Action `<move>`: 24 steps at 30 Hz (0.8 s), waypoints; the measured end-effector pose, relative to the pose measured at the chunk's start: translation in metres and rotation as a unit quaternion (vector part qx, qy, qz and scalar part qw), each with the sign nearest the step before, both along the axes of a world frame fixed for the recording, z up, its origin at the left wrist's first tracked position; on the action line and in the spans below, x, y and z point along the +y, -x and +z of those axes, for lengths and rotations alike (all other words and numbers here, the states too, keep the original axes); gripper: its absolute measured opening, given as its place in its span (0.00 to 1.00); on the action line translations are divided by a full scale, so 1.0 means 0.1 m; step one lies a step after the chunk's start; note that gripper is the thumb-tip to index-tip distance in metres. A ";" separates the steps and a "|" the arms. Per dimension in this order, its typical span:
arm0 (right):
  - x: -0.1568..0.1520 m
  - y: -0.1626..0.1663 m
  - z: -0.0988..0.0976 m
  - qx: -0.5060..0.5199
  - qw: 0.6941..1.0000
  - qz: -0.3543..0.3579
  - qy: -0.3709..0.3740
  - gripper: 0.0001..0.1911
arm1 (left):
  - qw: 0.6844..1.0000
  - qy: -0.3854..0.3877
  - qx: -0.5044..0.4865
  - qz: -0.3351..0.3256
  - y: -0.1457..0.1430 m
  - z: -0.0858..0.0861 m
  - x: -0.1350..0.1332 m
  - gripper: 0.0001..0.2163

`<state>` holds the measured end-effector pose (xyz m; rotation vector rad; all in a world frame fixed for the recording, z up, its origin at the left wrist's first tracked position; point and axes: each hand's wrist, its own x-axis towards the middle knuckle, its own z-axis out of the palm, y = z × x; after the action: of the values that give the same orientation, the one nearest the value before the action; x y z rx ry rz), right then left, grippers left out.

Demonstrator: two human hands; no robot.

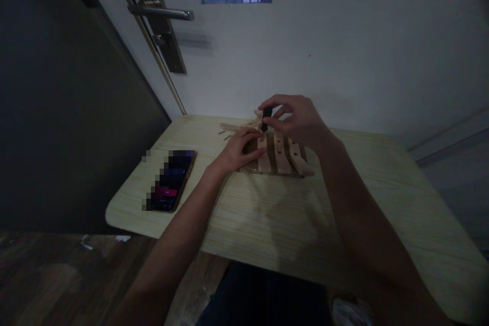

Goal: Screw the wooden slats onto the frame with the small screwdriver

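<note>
My right hand (300, 117) pinches a small black-handled screwdriver (266, 118) between thumb and fingers. It stands nearly upright, its lower end over the top of a pale wooden piece (264, 162). My left hand (237, 152) holds that same piece, with thumb and fingertips on it near the screwdriver's lower end. This piece lies on a brown board (250, 167) beside a second wooden piece (281, 155) and a third wooden piece (300, 160); these two show dark round holes. My fingers partly hide the screwdriver's tip and the board's left side.
Behind my left hand lie another pale wooden piece (239, 126) and thin screws (225, 135). A phone (171, 181) rests on the left of the light wood-grain table (244, 214). A white door with a metal handle (164, 12) stands just past the table's far edge.
</note>
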<state>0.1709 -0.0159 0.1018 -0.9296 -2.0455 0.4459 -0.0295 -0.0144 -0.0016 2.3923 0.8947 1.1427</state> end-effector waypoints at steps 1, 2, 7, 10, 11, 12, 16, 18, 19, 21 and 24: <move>0.00 0.00 0.00 -0.002 1.000 -0.001 0.000 0.13 | 1.000 0.000 0.001 0.001 0.00 0.00 0.00 0.19; -0.01 -0.01 0.00 -0.003 1.000 -0.003 0.000 0.14 | 1.000 -0.001 0.002 0.001 0.00 0.00 0.00 0.19; 0.01 -0.01 0.01 -0.005 1.000 -0.023 -0.001 0.11 | 1.000 -0.006 -0.001 -0.005 0.00 0.00 0.00 0.19; 0.02 -0.01 0.01 0.003 0.999 -0.049 -0.015 0.06 | 1.000 -0.004 0.000 -0.006 0.00 0.02 -0.01 0.20; 0.02 -0.02 0.01 0.005 0.998 -0.058 -0.021 0.06 | 1.000 -0.003 0.000 -0.006 0.00 0.02 -0.01 0.20; 0.02 -0.02 0.01 0.004 0.997 -0.065 -0.027 0.08 | 1.000 -0.003 0.000 -0.006 0.00 0.02 -0.01 0.20; 0.02 -0.01 0.00 -0.006 0.996 -0.083 -0.038 0.10 | 1.000 -0.008 -0.003 -0.006 0.00 0.01 0.00 0.20; 0.02 -0.01 0.00 -0.003 0.997 -0.073 -0.038 0.10 | 1.000 -0.007 -0.003 -0.004 0.00 0.00 0.00 0.19; 0.02 -0.01 -0.01 -0.002 0.997 -0.064 -0.036 0.11 | 1.000 -0.006 -0.003 -0.003 0.00 0.00 0.00 0.19; 0.02 -0.02 -0.02 -0.009 0.998 -0.047 -0.031 0.14 | 1.000 -0.004 -0.004 -0.002 0.00 0.00 0.00 0.20; 0.02 -0.03 -0.05 -0.030 0.999 -0.028 -0.025 0.17 | 1.000 -0.003 -0.004 -0.004 0.00 0.00 0.00 0.19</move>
<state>0.1738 -0.0137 0.0964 -0.9780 -2.0688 0.3377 -0.0297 -0.0143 -0.0012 2.3923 0.8805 1.1521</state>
